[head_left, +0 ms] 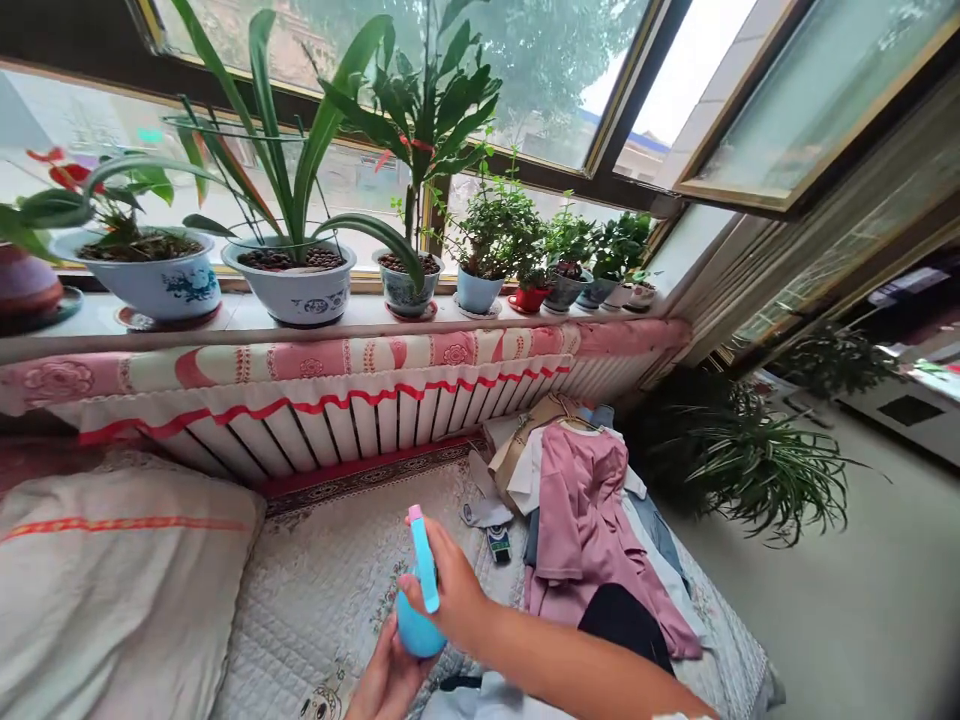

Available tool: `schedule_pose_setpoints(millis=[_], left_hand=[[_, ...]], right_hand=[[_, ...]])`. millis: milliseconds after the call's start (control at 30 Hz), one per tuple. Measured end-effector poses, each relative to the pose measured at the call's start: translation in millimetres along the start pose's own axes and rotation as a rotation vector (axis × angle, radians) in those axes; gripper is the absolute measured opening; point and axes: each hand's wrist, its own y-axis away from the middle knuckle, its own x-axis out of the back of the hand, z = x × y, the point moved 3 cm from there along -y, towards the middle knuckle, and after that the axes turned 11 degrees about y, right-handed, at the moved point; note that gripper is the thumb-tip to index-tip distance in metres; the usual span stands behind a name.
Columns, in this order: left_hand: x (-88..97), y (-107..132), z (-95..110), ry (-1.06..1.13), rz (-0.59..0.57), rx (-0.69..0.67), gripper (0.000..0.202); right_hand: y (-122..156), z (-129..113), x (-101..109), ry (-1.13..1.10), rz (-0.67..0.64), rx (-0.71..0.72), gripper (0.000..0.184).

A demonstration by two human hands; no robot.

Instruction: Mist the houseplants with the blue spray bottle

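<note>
A blue spray bottle [418, 630] with a pink nozzle tip is held between both hands above the bed, its nozzle pointing up toward the window. My right hand [454, 585] wraps round the neck and the light-blue trigger head. From below, my left hand [390, 668] grips the bottle's round body; its fingers are partly hidden behind it. Beyond the bottle, potted plants line the windowsill, among them a long-leaved plant in a white pot [296, 290] and a leafy bush in a light-blue pot [480, 292].
A quilted bedspread [322, 560] covers the bed, with a pillow [127, 590] at left and clothes, including a pink garment [581, 510], at right. A cloth-topped radiator [360, 425] runs under the sill. A spider plant [780, 460] stands right; an open window pane [817, 100] juts inward.
</note>
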Motion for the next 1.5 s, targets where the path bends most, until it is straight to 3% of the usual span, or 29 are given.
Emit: schedule_pose_setpoints(millis=[100, 233, 333, 500, 633, 733, 833, 1000, 1167, 1233, 1333, 1433, 1500], left_hand=[[11.3, -14, -7, 0.069, 0.055, 0.049, 0.071], [6.2, -22, -7, 0.06, 0.083, 0.006, 0.059], [-12.4, -18, -10, 0.018, 0.0, 0.018, 0.053], [-63.9, -21, -34, -0.135, -0.13, 0.06, 0.035], [-99.8, -36, -58, -0.235, -0.158, 0.009, 0.042], [-133.3, -59, -71, -0.307, -0.184, -0.064, 0.052], [-182.8, -104, -80, -0.327, -0.187, -0.16, 0.055], [-299.6, -216, -80, -0.266, -0.254, -0.351, 0.057], [-408.8, -312, -65, -0.246, -0.218, -0.39, 0.054], [-440.3, -335, -56, -0.276, -0.174, -0.433, 0.053], [-475.0, -355, -41, -0.329, -0.076, -0.482, 0.056], [-496.5, -361, -26, -0.324, 0.004, -0.508, 0.059], [-504.0, -361, -20, -0.297, 0.033, -0.523, 0.059]], right_hand=[[-15, 42, -4, -0.042, 0.008, -0.137, 0.058], [-25, 72, 28, -0.071, 0.032, -0.23, 0.065], [-13, 58, 63, -0.101, 0.045, -0.226, 0.066], [9, 18, 111, 0.005, 0.06, -0.073, 0.052], [-6, 24, 142, -0.049, 0.17, -0.112, 0.054], [-44, 42, 169, -0.132, 0.178, -0.104, 0.057], [-101, 63, 210, -0.195, 0.118, 0.003, 0.059], [-222, 86, 304, -0.128, 0.071, 0.154, 0.061], [-338, 95, 382, -0.026, 0.16, 0.274, 0.052], [-373, 100, 395, -0.028, 0.152, 0.296, 0.052], [-412, 102, 397, -0.036, 0.071, 0.353, 0.055], [-441, 98, 389, -0.042, 0.015, 0.41, 0.062], [-459, 97, 382, -0.027, 0.025, 0.376, 0.053]])
